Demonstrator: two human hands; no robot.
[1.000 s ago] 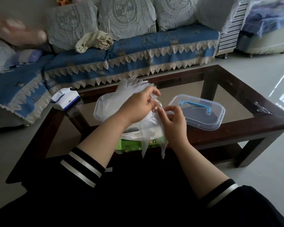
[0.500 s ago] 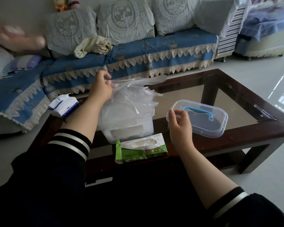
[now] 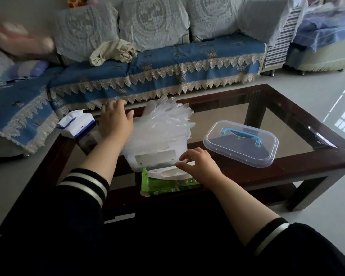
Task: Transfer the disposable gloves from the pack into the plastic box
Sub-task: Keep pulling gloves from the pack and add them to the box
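Nearest the viewer, the right hand (image 3: pixel 199 166) rests on the green glove pack (image 3: pixel 167 181), its fingers bent over the slot in the top; whether they pinch a glove there or only touch the pack cannot be told. Just beyond its fingertips stands the plastic box (image 3: pixel 157 158), white-walled, heaped with disposable gloves (image 3: pixel 165 120) whose clear fingers fan up and over the rim. The left hand (image 3: pixel 114 121) lies slack and spread against the left flank of that heap, grasping nothing. To the right of the right hand, apart from the box, sits the lid (image 3: pixel 241 143) with its blue handle. To the left of the left hand a blue-and-white packet (image 3: pixel 76 124) overhangs the edge of the glass table (image 3: pixel 287 124); farther off runs a blue-covered sofa (image 3: pixel 157 62).

Risk, as judged: the heap stands well above the rim, so gloves may slide off onto the table if the left hand lifts away, and loose film may catch under the lid when closing. The light pack may also ride up with a pulled glove unless held down
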